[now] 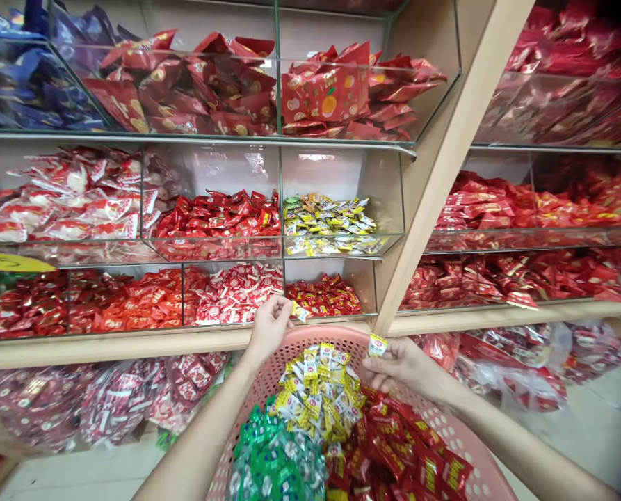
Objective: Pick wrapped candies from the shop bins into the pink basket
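My left hand point(271, 322) is pinched on a small yellow-and-white wrapped candy point(300, 312), just above the far rim of a pink perforated plastic basket point(268, 362). Over the basket's right side, my right hand point(401, 365) grips another yellow-and-white wrapped candy point(377, 345) between thumb and fingers. Inside the basket lie a heap of yellow-and-white candies point(318, 390), green-wrapped candies point(276, 452) at the left and red-wrapped candies point(393, 445) at the right.
Clear-fronted shelf bins rise ahead, one holding yellow-and-white candies point(331, 219). Below it is a bin of red candies point(325, 296). A slanted wooden divider point(440, 188) separates the right-hand shelves. Plastic bags of candy point(122, 400) sit under the wooden ledge point(185, 341).
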{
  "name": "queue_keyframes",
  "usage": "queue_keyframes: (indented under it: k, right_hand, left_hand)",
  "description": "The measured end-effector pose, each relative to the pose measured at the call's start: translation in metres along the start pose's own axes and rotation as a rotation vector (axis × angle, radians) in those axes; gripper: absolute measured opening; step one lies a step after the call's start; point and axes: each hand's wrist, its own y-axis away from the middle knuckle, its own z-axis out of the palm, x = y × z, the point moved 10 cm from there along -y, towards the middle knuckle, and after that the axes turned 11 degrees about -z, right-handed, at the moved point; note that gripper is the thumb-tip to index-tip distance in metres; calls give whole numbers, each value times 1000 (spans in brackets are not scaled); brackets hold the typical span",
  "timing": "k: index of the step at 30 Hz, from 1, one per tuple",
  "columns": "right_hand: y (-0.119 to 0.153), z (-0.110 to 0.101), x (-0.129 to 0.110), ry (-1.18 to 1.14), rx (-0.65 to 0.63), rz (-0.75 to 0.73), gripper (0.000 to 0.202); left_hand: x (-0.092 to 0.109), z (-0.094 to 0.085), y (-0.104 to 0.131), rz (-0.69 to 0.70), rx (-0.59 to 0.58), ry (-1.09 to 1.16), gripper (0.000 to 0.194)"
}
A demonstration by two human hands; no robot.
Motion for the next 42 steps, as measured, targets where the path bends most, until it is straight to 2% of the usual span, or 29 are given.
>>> queue_keyframes:
  k: [2, 5, 14, 22, 25, 27, 29, 31, 36, 42]
  right_hand:
    - [4, -8, 7, 94, -7, 15, 42]
    - [8, -10, 18, 236, -61, 40, 44]
    - [5, 22, 24, 350, -204, 48, 41]
    - [2, 33, 25, 362, -203, 17, 36]
    - [-6, 23, 15, 481, -162, -75, 35]
    - [-10, 15, -3, 687, -95, -203, 32]
    - [-11, 10, -21, 934, -12, -324, 20]
    - [-12, 10, -31, 1132, 33, -370, 8]
    - [-17, 21, -31, 1384, -22, -264, 12]
    - [-21, 31, -40, 1452, -53, -194, 13]
  left_hand:
    - [1, 1, 0, 5, -4, 4, 22]
    - [1, 1, -1, 13, -7, 1, 22]
    - [-3, 1, -2, 14, -14, 2, 23]
    - [-6, 1, -3, 14, -20, 13, 24]
    - [-6, 2, -3, 15, -21, 10, 24]
    - [-6, 2, -2, 14, -19, 6, 23]
    - [-5, 2, -2, 10, -21, 6, 23]
    - [-4, 2, -1, 8, -21, 5, 23]
    - [-2, 1, -1, 21, -26, -10, 23]
    - [-2, 1, -1, 28, -18, -16, 23]
